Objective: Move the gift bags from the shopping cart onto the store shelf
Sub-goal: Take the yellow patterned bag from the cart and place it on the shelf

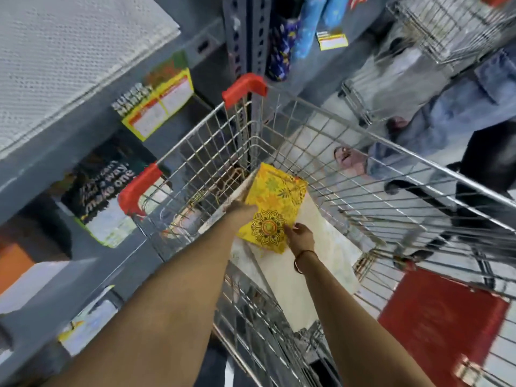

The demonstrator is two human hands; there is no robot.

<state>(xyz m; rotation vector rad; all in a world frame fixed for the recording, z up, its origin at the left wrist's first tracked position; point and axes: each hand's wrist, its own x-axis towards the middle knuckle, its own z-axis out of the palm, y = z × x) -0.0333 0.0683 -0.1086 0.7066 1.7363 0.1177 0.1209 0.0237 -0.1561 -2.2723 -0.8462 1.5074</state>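
A yellow gift bag (275,203) with a black mandala print lies tilted inside the wire shopping cart (363,174). My left hand (241,212) reaches in at the bag's left edge, its fingers hidden under the bag. My right hand (300,237) touches the bag's lower right corner with fingers curled on it. Under the yellow bag lies a pale cream gift bag (315,263). The grey store shelf (83,152) stands on the left, with dark printed gift bags (103,185) on its lower level.
Red corner guards (244,88) cap the cart's rim. A red flat bag (444,328) lies at the cart's right. Yellow price tags (159,107) hang on the shelf edge. A person in jeans (452,113) stands beyond the cart, beside a second wire cart (446,32).
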